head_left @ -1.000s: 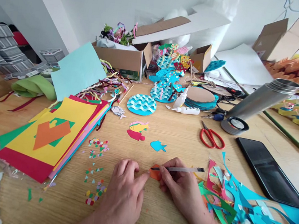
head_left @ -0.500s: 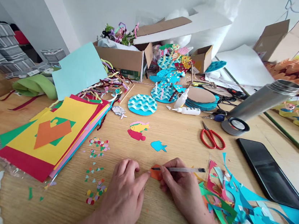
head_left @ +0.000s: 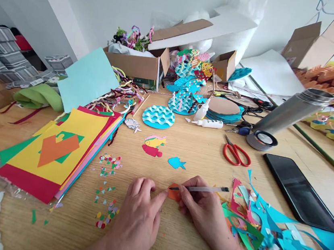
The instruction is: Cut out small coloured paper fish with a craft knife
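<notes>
My right hand (head_left: 201, 204) is closed around a pen (head_left: 206, 189) with a clear grey barrel, its dark tip over a small orange paper piece (head_left: 173, 192). The fingertips of that hand partly cover the paper. My left hand (head_left: 140, 215) rests on the table with curled fingers, and its forefinger pins the paper's left edge. Just beyond lies a blue paper fish (head_left: 176, 162). Behind it, yellow and red paper fish (head_left: 154, 145) overlap, with a pink edge showing. Paper dots and triangles (head_left: 107, 211) are scattered left of my left hand.
Coloured paper sheets (head_left: 93, 132) are stacked at left. Red-handled scissors (head_left: 236, 154), a phone (head_left: 299, 190) and paper scraps (head_left: 286, 241) lie at right. A steel flask (head_left: 293, 110) leans behind them. Glue bottles (head_left: 211, 123) and a wavy blue disc (head_left: 158, 117) sit farther back.
Both hands, the pen and the orange paper hold almost the same position. The view has shifted very slightly; nothing was taken up or let go.
</notes>
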{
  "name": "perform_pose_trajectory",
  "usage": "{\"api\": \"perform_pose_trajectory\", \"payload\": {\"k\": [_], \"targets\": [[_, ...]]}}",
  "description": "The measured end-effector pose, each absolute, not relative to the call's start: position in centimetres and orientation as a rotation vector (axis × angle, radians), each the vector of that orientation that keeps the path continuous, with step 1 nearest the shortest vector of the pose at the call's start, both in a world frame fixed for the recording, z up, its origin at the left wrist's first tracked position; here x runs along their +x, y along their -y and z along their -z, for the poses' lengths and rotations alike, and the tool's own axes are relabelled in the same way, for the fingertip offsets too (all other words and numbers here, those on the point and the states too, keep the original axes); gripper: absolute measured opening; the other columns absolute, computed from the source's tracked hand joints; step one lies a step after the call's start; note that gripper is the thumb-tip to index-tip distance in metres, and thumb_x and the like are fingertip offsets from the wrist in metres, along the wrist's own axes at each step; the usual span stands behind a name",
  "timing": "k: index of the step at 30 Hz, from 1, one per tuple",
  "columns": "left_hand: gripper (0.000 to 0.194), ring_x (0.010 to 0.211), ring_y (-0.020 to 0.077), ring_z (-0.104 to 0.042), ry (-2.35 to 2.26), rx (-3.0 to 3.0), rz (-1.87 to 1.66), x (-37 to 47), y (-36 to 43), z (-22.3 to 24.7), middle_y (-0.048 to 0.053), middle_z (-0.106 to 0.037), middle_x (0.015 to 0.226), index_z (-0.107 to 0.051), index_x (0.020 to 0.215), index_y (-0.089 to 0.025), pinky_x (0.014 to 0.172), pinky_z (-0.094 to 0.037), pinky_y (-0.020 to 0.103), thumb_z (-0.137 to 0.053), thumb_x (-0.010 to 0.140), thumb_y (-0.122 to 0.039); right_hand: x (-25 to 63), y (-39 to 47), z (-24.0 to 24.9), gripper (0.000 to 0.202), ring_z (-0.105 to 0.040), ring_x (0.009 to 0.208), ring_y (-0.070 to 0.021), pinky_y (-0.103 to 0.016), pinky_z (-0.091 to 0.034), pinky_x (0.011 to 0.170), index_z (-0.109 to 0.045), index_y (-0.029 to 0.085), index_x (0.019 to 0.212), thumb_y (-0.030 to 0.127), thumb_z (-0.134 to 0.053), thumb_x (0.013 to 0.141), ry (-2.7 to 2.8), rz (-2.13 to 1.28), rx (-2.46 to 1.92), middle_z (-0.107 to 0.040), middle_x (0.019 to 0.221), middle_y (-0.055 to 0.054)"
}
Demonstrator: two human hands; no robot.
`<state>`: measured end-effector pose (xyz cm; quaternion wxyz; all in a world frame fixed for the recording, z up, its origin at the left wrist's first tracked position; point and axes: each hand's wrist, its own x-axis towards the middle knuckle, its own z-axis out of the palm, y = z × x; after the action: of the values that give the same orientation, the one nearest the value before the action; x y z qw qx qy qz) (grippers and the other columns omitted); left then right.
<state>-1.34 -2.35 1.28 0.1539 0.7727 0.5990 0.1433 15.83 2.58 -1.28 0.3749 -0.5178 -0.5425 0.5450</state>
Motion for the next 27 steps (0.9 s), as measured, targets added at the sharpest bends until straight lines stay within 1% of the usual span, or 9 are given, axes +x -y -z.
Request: {"api": "perform_pose_trajectory", "payload": {"k": [7, 17, 27], "targets": [[0.053, 0.105, 0.0256, -0.043, -1.712, 2.208, -0.429, -1.32, 2.48, -1.33, 0.005, -0.045, 0.106, -0.057, 0.124, -0.028, 0.093, -0.043, 0.045, -0.049, 0.081, 0.001, 15.86, -2.64, 1.47, 0.034, -0.054, 0.042, -0.0111, -0.02, -0.038, 0.04, -0.051, 0.021, 0.079, 0.052, -0.06, 0.087, 1.389, -1.391, -1.335, -0.057, 0.054, 0.004], [0.053, 0.106, 0.0252, -0.043, -1.708, 2.191, -0.415, -1.38, 2.45, -1.33, 0.005, -0.045, 0.107, -0.057, 0.125, -0.029, 0.094, -0.042, 0.043, -0.049, 0.081, 0.001, 15.74, -2.74, 1.32, 0.034, -0.054, 0.04, -0.0112, -0.02, -0.039, 0.039, -0.052, 0.021, 0.077, 0.053, -0.061, 0.085, 1.38, -1.375, -1.329, -0.057, 0.052, 0.004], [0.052, 0.105, 0.0255, -0.043, -1.706, 2.195, -0.42, -1.47, 2.3, -1.1, 0.005, -0.045, 0.107, -0.057, 0.125, -0.028, 0.093, -0.042, 0.043, -0.049, 0.081, 0.0, 15.85, -2.77, 1.52, 0.033, -0.055, 0.041, -0.0118, -0.021, -0.039, 0.039, -0.051, 0.022, 0.077, 0.052, -0.06, 0.086, 1.405, -1.372, -1.331, -0.058, 0.053, 0.003]]}}
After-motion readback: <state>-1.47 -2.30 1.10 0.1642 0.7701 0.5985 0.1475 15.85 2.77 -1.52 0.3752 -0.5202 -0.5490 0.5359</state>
